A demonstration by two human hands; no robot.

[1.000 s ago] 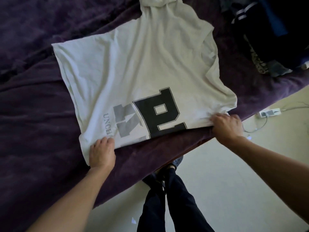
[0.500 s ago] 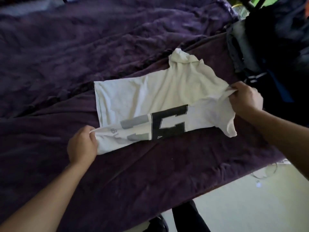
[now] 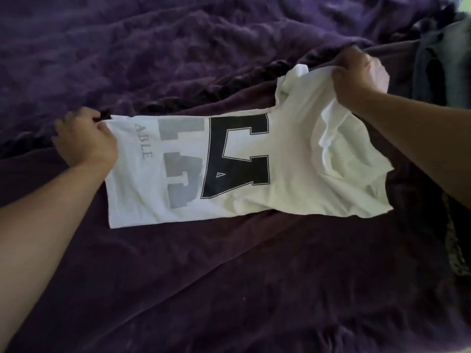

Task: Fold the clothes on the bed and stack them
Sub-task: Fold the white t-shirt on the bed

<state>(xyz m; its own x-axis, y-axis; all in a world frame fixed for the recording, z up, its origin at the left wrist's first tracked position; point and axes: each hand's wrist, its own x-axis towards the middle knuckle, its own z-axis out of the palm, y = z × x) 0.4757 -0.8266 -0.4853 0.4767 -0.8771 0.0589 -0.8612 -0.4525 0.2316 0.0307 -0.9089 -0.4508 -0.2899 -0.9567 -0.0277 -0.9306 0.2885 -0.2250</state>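
A white T-shirt (image 3: 293, 179) with a black block letter and grey print lies folded in half lengthwise across the purple bed cover (image 3: 204, 289). My left hand (image 3: 85, 141) grips its hem end at the far left corner. My right hand (image 3: 356, 77) grips the shoulder end at the far right and holds it a little above the bed. A loose sleeve hangs rumpled below my right hand.
A pile of dark clothes (image 3: 443, 67) sits at the right edge of the bed, reaching down past my right forearm. Rumpled purple blanket (image 3: 178, 47) fills the far side.
Both hands carried the near edge of the shirt away from me and over the far half, so it is now folded in half. The view has shifted further over the bed.
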